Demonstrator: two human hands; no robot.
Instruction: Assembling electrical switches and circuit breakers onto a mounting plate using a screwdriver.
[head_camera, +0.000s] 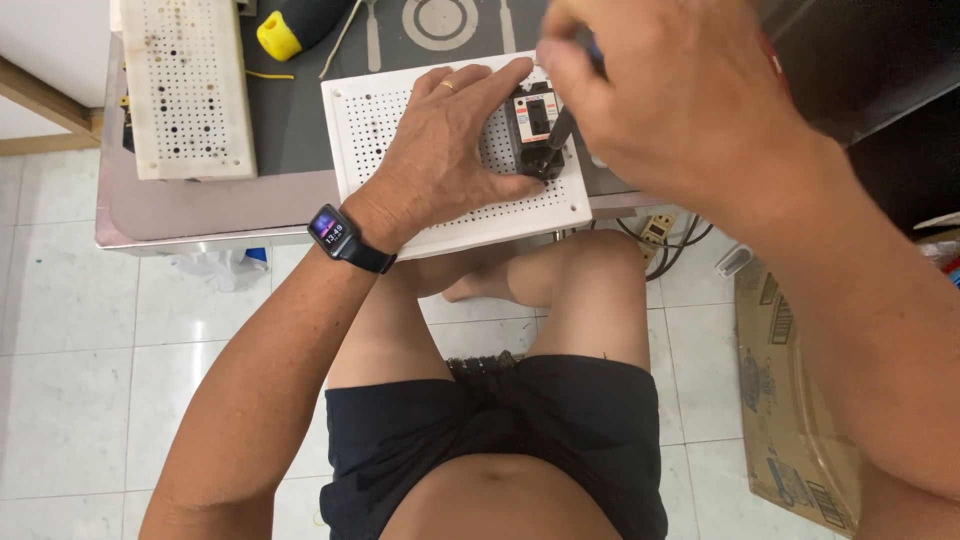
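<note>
Left hand (447, 150) lies flat, fingers spread, bracing the black switch block (537, 128) on the white perforated board (372, 120). Right hand (670, 95) grips a screwdriver (560, 130), tip on the block.

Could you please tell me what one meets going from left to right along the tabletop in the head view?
Stained perforated board → yellow-tipped tool handle → left hand on the white perforated board → black breaker → right hand holding a screwdriver.

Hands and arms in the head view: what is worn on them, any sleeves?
Both arms are bare, no sleeves or gloves. The left hand has a gold ring on one finger and a black smartwatch with a lit screen at the wrist. The right hand shows nothing worn.
</note>
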